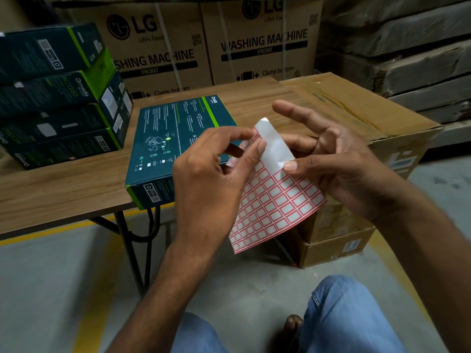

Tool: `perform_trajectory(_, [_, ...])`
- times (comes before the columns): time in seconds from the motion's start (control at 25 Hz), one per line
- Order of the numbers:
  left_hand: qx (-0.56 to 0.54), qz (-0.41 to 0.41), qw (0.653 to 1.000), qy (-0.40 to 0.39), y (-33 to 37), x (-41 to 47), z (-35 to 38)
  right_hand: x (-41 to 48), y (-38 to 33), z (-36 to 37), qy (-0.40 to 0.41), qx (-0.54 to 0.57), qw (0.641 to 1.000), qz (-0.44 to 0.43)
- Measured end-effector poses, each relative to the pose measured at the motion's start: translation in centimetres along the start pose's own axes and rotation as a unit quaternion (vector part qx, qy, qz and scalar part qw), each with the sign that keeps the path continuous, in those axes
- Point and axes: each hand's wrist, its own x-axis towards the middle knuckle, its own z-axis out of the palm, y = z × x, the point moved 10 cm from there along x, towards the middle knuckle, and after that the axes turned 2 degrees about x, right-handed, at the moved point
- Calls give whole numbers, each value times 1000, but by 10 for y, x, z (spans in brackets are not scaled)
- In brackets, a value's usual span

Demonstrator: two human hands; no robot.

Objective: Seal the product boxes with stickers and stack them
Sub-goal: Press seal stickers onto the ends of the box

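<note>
I see the sticker sheet (pixel 275 200), a grid of white labels with red borders, held up tilted, its top strip curled back to plain white. Behind it one dark teal Omada product box (pixel 175 138) lies flat, printed back upward. To its left, four matching boxes form a stack (pixel 61 103).

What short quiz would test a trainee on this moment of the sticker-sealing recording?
1. The left hand and right hand both hold: A a tape roll; B the sticker sheet; C a marker.
2. True or false: the product box nearest the person sits on top of the stack.
3. Fill in: the sheet's stickers have ___ borders.
Key: 1 B. 2 False; it lies flat on the table, beside the stack. 3 Red.
</note>
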Motion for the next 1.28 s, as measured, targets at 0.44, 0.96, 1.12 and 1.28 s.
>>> perform_trajectory(0.44, [-175,-148,972,-50,-32,5,11,-2,-13,-19,120,-257,955,-84])
perform_trajectory(0.96, [-180,-144,967,-110,-32,-1,14,5,-9,-9,81,-214,971,-65])
perform_trajectory(1.12, [-174,-154,967,-105,-35,3,13,8,-5,-4,62,-212,974,-55])
perform_trajectory(1.28, [-207,-213,948,-111,-41,0,16,8,-5,-3,61,-221,972,-43])
